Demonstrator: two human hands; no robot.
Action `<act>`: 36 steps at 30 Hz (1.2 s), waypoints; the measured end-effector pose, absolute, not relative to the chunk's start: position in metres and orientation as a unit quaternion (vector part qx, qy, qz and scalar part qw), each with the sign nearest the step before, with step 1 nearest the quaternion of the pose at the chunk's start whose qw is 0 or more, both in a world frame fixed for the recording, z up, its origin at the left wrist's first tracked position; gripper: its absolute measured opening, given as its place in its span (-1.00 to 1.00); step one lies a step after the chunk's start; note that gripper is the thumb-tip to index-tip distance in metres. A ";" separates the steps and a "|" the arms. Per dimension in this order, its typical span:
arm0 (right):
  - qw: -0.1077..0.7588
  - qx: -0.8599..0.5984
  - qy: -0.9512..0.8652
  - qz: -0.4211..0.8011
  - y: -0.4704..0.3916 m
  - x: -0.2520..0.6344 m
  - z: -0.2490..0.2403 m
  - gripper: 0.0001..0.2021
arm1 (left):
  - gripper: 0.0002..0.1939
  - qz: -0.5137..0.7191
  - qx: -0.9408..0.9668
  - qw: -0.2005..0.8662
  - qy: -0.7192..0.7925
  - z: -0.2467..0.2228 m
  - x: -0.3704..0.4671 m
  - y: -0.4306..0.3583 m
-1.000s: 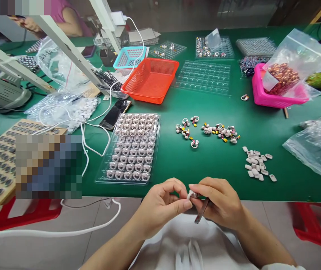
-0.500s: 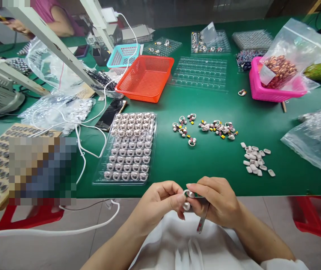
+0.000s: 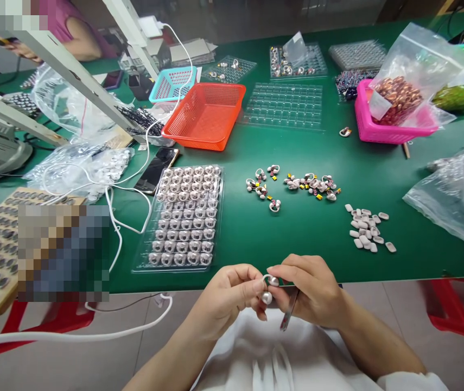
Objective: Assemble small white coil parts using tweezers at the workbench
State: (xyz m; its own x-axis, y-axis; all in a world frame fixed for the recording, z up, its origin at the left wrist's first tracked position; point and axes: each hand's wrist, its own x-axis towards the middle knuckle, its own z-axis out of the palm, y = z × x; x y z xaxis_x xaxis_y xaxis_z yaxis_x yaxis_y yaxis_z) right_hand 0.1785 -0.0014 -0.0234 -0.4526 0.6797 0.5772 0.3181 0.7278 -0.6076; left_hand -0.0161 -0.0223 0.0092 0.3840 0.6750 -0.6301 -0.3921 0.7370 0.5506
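Observation:
Between my two hands is a clip-on earbud (image 3: 267, 297), a curved white band with silvery rounded ends. My left hand (image 3: 235, 290) pinches it between thumb and fingertips from the left. My right hand (image 3: 311, 288) has its fingertips on the upper silvery end. A slim metal tool, perhaps tweezers (image 3: 289, 312), is tucked in my right hand and sticks out downward below the palm. Ahead of the hands lie loose earbud parts (image 3: 313, 184) with yellow tabs. To their right is a pile of small pale oblong caps (image 3: 364, 228).
A clear tray (image 3: 183, 217) filled with rows of earbud shells sits left of the hands. Beyond are an orange basket (image 3: 205, 125), a clear plastic tray (image 3: 283, 106) and a pink basket (image 3: 394, 133). A white cable (image 3: 150, 157) crosses the left side near a phone (image 3: 158, 168).
The whole view has shifted slightly. Both hands stay on the earbud, and the metal tool in my right hand has tilted a little.

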 end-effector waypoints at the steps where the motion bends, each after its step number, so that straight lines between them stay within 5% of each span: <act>1: 0.426 -0.302 -0.825 0.215 -0.001 0.179 -0.024 -0.75 | -0.66 0.325 0.157 0.818 0.448 0.009 -0.016 -0.022; 36: 0.417 -0.332 -0.792 0.296 -0.002 0.176 -0.026 -0.95 | -0.69 0.325 0.133 0.839 0.416 0.000 -0.011 -0.021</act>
State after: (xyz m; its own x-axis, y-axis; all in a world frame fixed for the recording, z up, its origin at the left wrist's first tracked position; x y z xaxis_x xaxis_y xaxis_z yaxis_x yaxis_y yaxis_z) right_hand 0.1761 -0.0025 -0.0261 -0.4308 0.7740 0.4641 0.2790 0.6033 -0.7471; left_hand -0.0112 -0.0208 -0.0001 0.4436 0.6549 -0.6118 -0.4344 0.7542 0.4924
